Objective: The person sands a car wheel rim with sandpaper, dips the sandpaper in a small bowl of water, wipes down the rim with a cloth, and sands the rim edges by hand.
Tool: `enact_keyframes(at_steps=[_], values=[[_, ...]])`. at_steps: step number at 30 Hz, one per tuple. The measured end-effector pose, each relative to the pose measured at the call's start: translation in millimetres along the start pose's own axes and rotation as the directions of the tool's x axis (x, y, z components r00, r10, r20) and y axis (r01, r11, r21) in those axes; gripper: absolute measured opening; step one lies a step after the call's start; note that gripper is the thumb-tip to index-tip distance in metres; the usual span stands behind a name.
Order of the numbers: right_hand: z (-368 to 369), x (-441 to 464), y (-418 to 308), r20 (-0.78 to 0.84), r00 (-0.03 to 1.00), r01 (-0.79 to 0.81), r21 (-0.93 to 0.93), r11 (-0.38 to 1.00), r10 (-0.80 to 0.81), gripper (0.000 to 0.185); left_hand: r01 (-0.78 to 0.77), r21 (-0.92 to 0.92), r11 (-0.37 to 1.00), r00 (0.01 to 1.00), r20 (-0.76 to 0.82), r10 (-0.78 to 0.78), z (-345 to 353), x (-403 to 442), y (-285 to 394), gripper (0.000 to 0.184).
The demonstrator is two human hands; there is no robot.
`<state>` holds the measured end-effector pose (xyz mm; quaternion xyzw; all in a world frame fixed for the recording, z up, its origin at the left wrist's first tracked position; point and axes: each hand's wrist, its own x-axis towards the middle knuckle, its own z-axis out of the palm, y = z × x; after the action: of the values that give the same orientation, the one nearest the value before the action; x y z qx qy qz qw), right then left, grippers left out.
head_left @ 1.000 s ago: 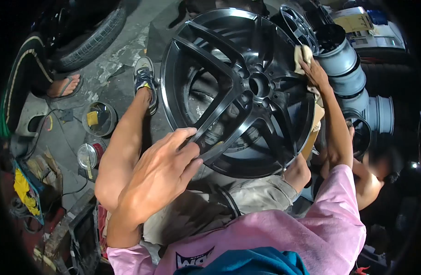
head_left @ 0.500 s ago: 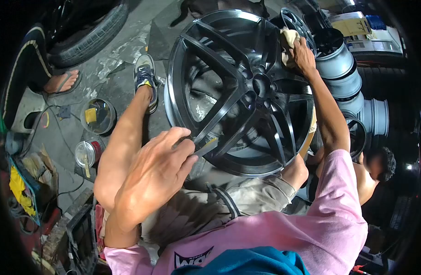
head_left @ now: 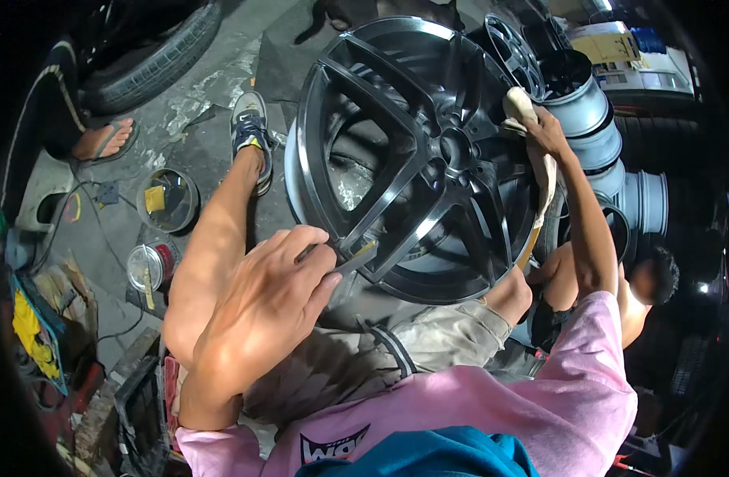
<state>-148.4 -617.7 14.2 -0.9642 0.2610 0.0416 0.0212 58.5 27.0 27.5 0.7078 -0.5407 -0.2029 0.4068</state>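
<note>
A large dark multi-spoke wheel rim [head_left: 412, 159] stands tilted in front of me, between my legs. My left hand [head_left: 273, 290] is closed at the rim's lower left, with a small flat blade-like tool [head_left: 358, 258] between its fingers; the tool's tip lies over the rim's edge. At the rim's right edge, my right hand [head_left: 549, 131] is closed on a cream cloth [head_left: 545, 179]. The cloth hangs down along the rim's right side, and part of it sticks out above the fingers.
Stacked grey rims [head_left: 579, 111] stand at the right, near another person [head_left: 638, 294]. Round containers [head_left: 167, 200] sit left of my leg. A tire [head_left: 154, 67] and someone's sandalled foot [head_left: 106, 141] are at the upper left. A dark animal [head_left: 396, 9] lies beyond the rim.
My right hand with the cloth went from the rim's right edge up onto its upper right face, then back to the right edge. The cloth now hangs longer. My left hand has barely moved.
</note>
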Motion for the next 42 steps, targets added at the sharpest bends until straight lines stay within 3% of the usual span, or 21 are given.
enact_keyframes(at_steps=[2,3,4,7,8,10,12,16,17,20,22,24,26,30,31,32,34,36,37,40,42], values=[[30.7,38.4,-27.5,-0.174,0.985,0.018,0.172,0.985,0.012,0.053,0.028,-0.019,0.999,1.000,-0.004,-0.028,2.6,-0.8,-3.7,0.016],[37.7,57.9,-55.5,-0.210,0.966,-0.140,0.059,0.988,0.150,0.054,0.024,-0.014,1.000,1.000,-0.007,-0.024,3.7,0.4,-5.1,0.016],[48.4,75.1,-79.1,-0.286,0.948,-0.149,-0.008,0.989,0.140,0.048,0.016,-0.008,1.000,1.000,-0.007,-0.017,5.1,2.2,-5.8,0.016],[61.7,89.0,-112.8,-0.400,0.904,0.096,-0.149,0.984,-0.148,0.035,0.075,0.041,0.996,0.997,-0.003,-0.075,9.4,5.3,-5.3,0.021],[60.1,78.6,-107.7,-0.431,0.831,0.256,-0.263,0.930,-0.351,0.035,0.073,0.043,0.996,0.997,-0.003,-0.073,5.5,6.0,-1.6,0.021],[47.2,28.1,-115.9,-0.294,0.934,0.161,-0.157,0.974,-0.201,0.034,0.030,0.043,0.999,0.999,-0.028,-0.028,-2.8,8.7,7.7,0.016],[14.6,-32.8,-164.8,-0.232,0.933,0.275,-0.040,0.961,-0.277,0.033,0.013,0.040,0.999,1.000,-0.010,-0.012,-4.0,11.2,13.6,0.015],[13.3,-56.5,-189.9,-0.131,0.839,0.501,-0.193,0.844,-0.528,0.046,-0.030,-0.035,0.999,0.998,0.051,0.032,12.9,12.8,13.3,0.015],[20.7,-41.8,-180.2,-0.141,0.853,0.484,-0.151,0.862,-0.503,0.047,-0.037,-0.024,0.999,0.998,0.049,0.038,14.9,14.4,13.6,0.015],[51.8,37.6,-162.6,-0.489,0.838,0.248,-0.052,0.967,-0.241,0.038,0.008,-0.028,1.000,0.997,0.078,-0.006,20.6,15.7,6.8,0.016],[48.1,90.3,-166.7,-0.468,0.859,0.153,-0.158,0.976,-0.210,0.037,0.005,-0.048,0.999,1.000,0.010,-0.004,29.1,14.9,-2.5,0.017],[50.0,112.4,-200.7,-0.527,0.848,-0.118,-0.075,0.990,0.061,0.043,-0.010,-0.043,0.999,1.000,-0.010,0.010,29.0,16.0,-2.3,0.018],[52.5,103.8,-204.7,-0.523,0.852,-0.062,-0.062,0.996,0.020,0.041,-0.033,-0.023,0.999,0.997,-0.071,0.031,26.3,20.9,1.9,0.018],[29.9,9.4,-196.4,-0.293,0.929,0.283,0.162,0.945,-0.228,0.035,-0.021,-0.018,1.000,0.999,-0.050,0.020,19.1,21.0,13.0,0.018],[22.4,-2.9,-192.8,-0.240,0.940,0.308,0.298,0.903,-0.242,0.035,-0.031,-0.021,0.999,0.999,-0.039,0.030,21.7,20.6,13.7,0.019],[15.6,-5.1,-191.1,-0.258,0.956,0.231,0.366,0.901,-0.141,0.032,-0.046,-0.024,0.999,0.999,-0.020,0.045,23.6,20.6,14.7,0.019],[-0.6,17.7,-197.1,-0.441,0.897,0.162,0.320,0.933,-0.005,0.032,-0.033,-0.041,0.999,0.999,0.025,0.034,23.7,23.1,15.1,0.018],[-3.4,59.3,-211.6,-0.453,0.881,0.256,0.218,0.942,-0.135,0.043,-0.022,-0.042,0.999,0.999,0.034,0.024,23.1,23.5,13.3,0.019],[10.9,86.7,-211.4,-0.416,0.870,0.280,-0.027,0.960,-0.265,0.044,-0.014,-0.037,0.999,0.999,0.030,0.016,23.2,23.5,12.6,0.019],[46.4,162.8,-242.1,-0.186,0.951,0.153,-0.419,0.895,-0.249,0.029,-0.007,-0.005,1.000,1.000,-0.018,0.007,24.5,27.0,12.5,0.019],[61.4,198.0,-271.3,-0.041,0.967,0.219,-0.361,0.906,-0.250,0.023,0.029,0.028,0.999,0.999,-0.028,-0.028,21.1,27.4,16.6,0.019]])
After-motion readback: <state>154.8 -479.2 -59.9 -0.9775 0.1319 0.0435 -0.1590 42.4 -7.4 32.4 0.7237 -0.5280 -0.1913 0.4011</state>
